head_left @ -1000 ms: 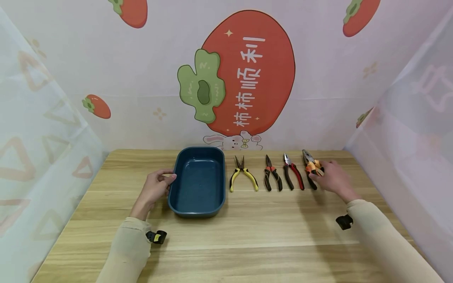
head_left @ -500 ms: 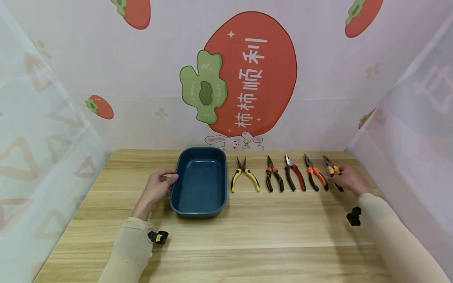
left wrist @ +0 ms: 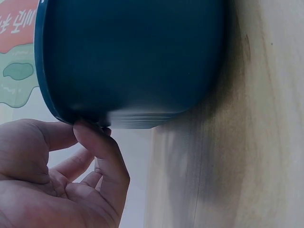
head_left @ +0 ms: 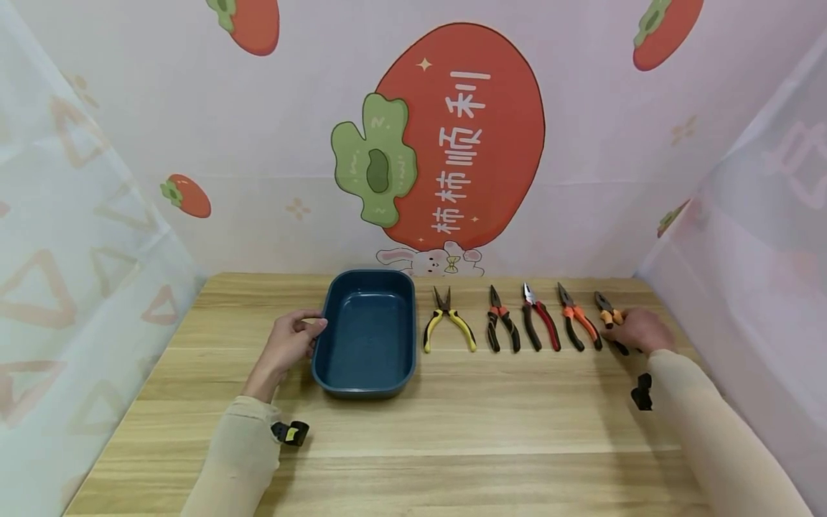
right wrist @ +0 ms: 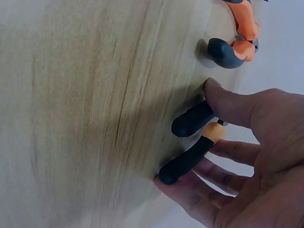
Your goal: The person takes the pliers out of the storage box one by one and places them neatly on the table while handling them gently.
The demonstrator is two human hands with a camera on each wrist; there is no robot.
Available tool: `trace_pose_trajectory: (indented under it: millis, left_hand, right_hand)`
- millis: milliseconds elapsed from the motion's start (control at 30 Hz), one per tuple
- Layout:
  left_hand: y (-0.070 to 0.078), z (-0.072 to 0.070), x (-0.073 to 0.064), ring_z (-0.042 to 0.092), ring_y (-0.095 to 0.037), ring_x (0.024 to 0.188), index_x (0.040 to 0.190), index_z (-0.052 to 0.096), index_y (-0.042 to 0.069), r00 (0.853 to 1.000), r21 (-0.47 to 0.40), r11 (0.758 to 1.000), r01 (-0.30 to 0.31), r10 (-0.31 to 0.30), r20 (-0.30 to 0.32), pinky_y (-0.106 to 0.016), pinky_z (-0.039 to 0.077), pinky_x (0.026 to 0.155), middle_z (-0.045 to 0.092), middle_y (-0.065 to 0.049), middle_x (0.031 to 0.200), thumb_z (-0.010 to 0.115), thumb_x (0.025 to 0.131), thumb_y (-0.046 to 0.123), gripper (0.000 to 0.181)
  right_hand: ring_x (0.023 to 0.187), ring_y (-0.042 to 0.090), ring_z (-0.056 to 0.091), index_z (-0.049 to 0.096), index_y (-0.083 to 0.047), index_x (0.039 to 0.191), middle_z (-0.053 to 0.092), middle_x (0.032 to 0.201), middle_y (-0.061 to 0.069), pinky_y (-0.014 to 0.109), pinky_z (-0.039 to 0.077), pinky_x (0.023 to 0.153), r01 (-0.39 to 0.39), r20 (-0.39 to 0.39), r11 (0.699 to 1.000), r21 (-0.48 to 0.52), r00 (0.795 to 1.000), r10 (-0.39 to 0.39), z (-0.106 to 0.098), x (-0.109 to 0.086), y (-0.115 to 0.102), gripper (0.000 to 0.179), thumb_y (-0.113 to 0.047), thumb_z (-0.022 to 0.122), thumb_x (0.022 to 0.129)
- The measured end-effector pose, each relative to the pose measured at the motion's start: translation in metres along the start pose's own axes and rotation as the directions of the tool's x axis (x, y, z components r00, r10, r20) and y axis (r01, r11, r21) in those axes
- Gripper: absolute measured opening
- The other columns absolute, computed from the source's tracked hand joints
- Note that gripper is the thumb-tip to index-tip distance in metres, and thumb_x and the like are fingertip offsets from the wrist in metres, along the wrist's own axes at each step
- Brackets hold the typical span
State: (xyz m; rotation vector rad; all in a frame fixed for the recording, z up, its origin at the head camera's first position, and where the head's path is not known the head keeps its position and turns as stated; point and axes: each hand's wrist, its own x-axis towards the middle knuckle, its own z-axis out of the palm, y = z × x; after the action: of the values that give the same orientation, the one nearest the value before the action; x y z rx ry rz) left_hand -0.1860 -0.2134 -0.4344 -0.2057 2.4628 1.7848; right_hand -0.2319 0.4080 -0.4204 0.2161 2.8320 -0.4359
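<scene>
My left hand (head_left: 289, 346) pinches the left rim of a deep dark-blue rectangular tray (head_left: 365, 337) between thumb and fingers. The tray's outer side (left wrist: 133, 57) fills the top of the left wrist view. At the right end of a row of pliers, my right hand (head_left: 641, 332) grips pliers with pale-orange and black handles (head_left: 607, 316). In the right wrist view, the thumb lies along one black handle (right wrist: 192, 119) and fingers are by the other. These pliers lie on the table, jaws pointing away from me, handles partly hidden by the hand.
Left of the held pliers lie orange-and-black pliers (head_left: 577, 316), red-and-black pliers (head_left: 539, 316), black-and-orange pliers (head_left: 502, 317) and yellow-handled pliers (head_left: 447, 319) beside the tray. The wooden table (head_left: 452, 431) is bounded by a printed cloth backdrop (head_left: 271, 129).
My right hand has moved right with the pale-orange pliers, uncovering the orange-and-black pair, then drawn slightly toward me. The left hand stays on the tray. The head view has shifted slightly.
</scene>
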Motion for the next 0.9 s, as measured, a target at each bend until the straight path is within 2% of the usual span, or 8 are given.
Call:
trace_pose_trajectory:
  millis: [200, 433, 533, 667, 767, 900]
  left_hand:
    - [0.0, -0.002, 0.0, 0.053, -0.016, 0.07, 0.138, 0.055, -0.005, 1.0, 0.009, 1.0, -0.013, 0.013, 0.001, -0.03, 0.052, 0.06, 0.061, -0.011, 0.093, 0.057, 0.105, 0.016, 0.038]
    - [-0.001, -0.006, 0.0, 0.054, -0.016, 0.071, 0.139, 0.054, -0.004, 1.0, 0.012, 1.0, -0.012, 0.012, -0.006, -0.03, 0.053, 0.06, 0.061, -0.011, 0.094, 0.056, 0.106, 0.017, 0.039]
    - [-0.002, -0.009, -0.001, 0.054, -0.015, 0.07, 0.139, 0.054, -0.005, 1.0, 0.015, 1.0, -0.008, 0.008, -0.006, -0.03, 0.053, 0.061, 0.061, -0.012, 0.095, 0.056, 0.106, 0.017, 0.039]
    - [-0.003, -0.013, -0.001, 0.054, -0.015, 0.071, 0.14, 0.053, -0.005, 1.0, 0.027, 1.0, -0.013, 0.014, -0.009, -0.03, 0.053, 0.061, 0.061, -0.014, 0.096, 0.056, 0.106, 0.018, 0.041]
    - [-0.003, -0.018, -0.001, 0.055, -0.015, 0.072, 0.141, 0.053, -0.005, 1.0, 0.037, 0.999, -0.015, 0.015, -0.015, -0.029, 0.053, 0.061, 0.061, -0.013, 0.096, 0.056, 0.106, 0.019, 0.042]
    - [-0.002, -0.022, 0.0, 0.055, -0.014, 0.071, 0.141, 0.053, -0.004, 1.0, 0.035, 0.999, -0.008, 0.009, -0.025, -0.028, 0.053, 0.06, 0.061, -0.011, 0.095, 0.056, 0.106, 0.019, 0.042]
  right_hand:
    - [0.067, 0.026, 0.048, 0.057, 0.003, 0.092, 0.05, 0.076, 0.013, 0.04, 0.041, 0.06, 0.012, -0.007, 1.0, -0.029, 1.0, -0.012, 0.002, 0.002, -0.002, 0.039, -0.034, 0.066, 0.096]
    - [0.064, 0.026, 0.05, 0.058, 0.0, 0.083, 0.054, 0.076, 0.015, 0.04, 0.043, 0.057, 0.031, -0.024, 0.999, -0.031, 0.999, -0.031, 0.005, 0.002, -0.002, 0.036, -0.032, 0.065, 0.098]
    - [0.072, 0.035, 0.055, 0.059, 0.007, 0.091, 0.055, 0.094, 0.032, 0.045, 0.046, 0.06, 0.02, -0.032, 0.999, -0.043, 0.999, -0.021, 0.007, 0.001, -0.001, 0.04, -0.032, 0.065, 0.098]
    - [0.094, 0.056, 0.054, 0.055, 0.017, 0.111, 0.039, 0.12, 0.049, 0.057, 0.048, 0.07, 0.002, -0.032, 0.998, -0.063, 0.999, -0.005, 0.008, -0.001, 0.0, 0.054, -0.035, 0.062, 0.1]
    - [0.105, 0.064, 0.046, 0.049, 0.02, 0.123, 0.035, 0.122, 0.05, 0.064, 0.046, 0.075, -0.002, -0.02, 0.999, -0.054, 1.0, 0.001, 0.008, -0.001, -0.001, 0.063, -0.038, 0.06, 0.101]
    - [0.109, 0.067, 0.039, 0.042, 0.021, 0.131, 0.034, 0.12, 0.049, 0.067, 0.043, 0.078, 0.006, -0.01, 1.0, -0.029, 1.0, -0.006, 0.007, -0.001, 0.0, 0.069, -0.04, 0.057, 0.102]
